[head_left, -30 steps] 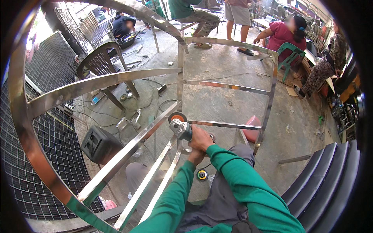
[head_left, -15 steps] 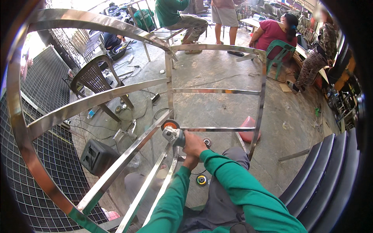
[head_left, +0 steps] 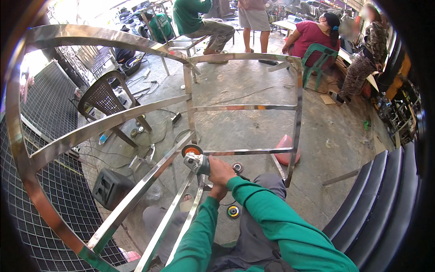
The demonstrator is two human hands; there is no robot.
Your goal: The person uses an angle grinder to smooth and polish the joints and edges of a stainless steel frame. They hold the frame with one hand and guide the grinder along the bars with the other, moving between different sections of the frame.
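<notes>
An angle grinder (head_left: 196,163) with a dark green body, silver head and orange-centred disc (head_left: 192,150) is held in both hands. My right hand (head_left: 221,171) wraps round its body, and my left hand (head_left: 218,192) is closed just below, at the grinder's rear. The disc is beside the upper end of a shiny metal bar (head_left: 136,199), close to a corner of the welded metal frame (head_left: 244,108); I cannot tell whether they touch. Thinner metal bars (head_left: 170,217) run below the grinder toward me.
A black padded bench (head_left: 371,195) stands at right. A dark plastic chair (head_left: 106,93), a black speaker-like box (head_left: 111,188) and wire mesh (head_left: 50,190) lie left. Spare discs (head_left: 233,211) and cables rest on the concrete floor. Several people are farther off, one on a green chair (head_left: 319,61).
My view has shifted slightly, so the frame and floor things sit a little farther left. The grinder has tilted slightly, showing more of its disc. Both hands keep their grip.
</notes>
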